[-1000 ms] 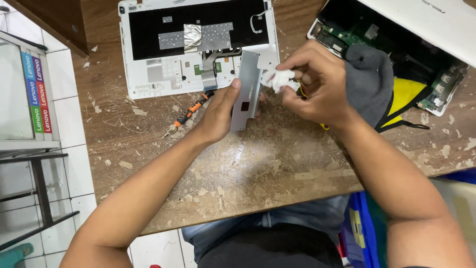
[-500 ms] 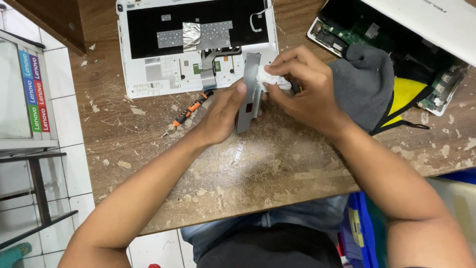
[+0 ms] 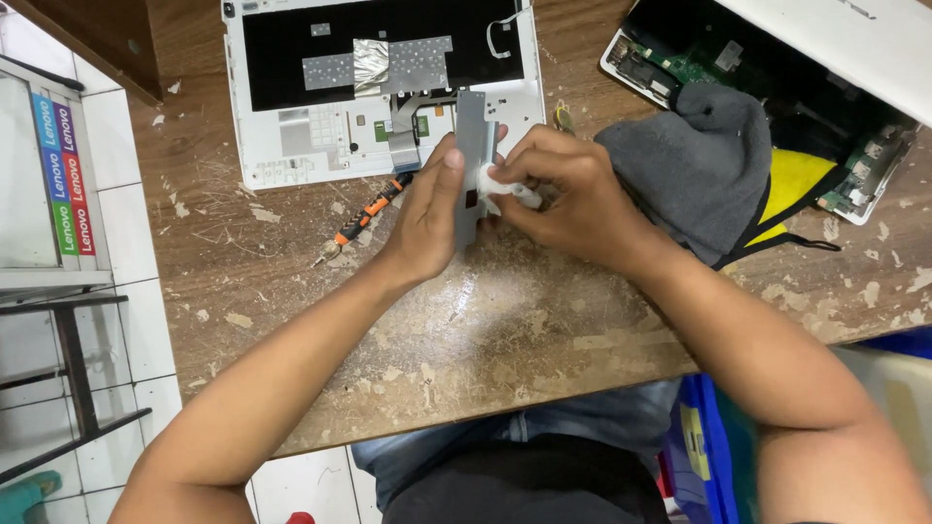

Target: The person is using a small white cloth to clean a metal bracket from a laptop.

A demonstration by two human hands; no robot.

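Since a second ago the plate [image 3: 473, 160] has turned nearly upright and the wad [image 3: 505, 186] has closed onto it. Left hand [image 3: 427, 218] pinches the plate above the desk [image 3: 505, 320]; right hand [image 3: 568, 199] grips the wad. Hard rubbing could twist the plate loose — onto the open laptop [image 3: 291, 136].

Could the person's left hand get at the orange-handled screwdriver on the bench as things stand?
Probably yes: the screwdriver lies uncovered just beside the left hand, but that hand holds the grey metal plate and would have to let go first.

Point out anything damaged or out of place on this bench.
The wooden table is scarred, its surface flaking. An orange screwdriver lies loose, a grey cloth is draped over the opened laptop base.
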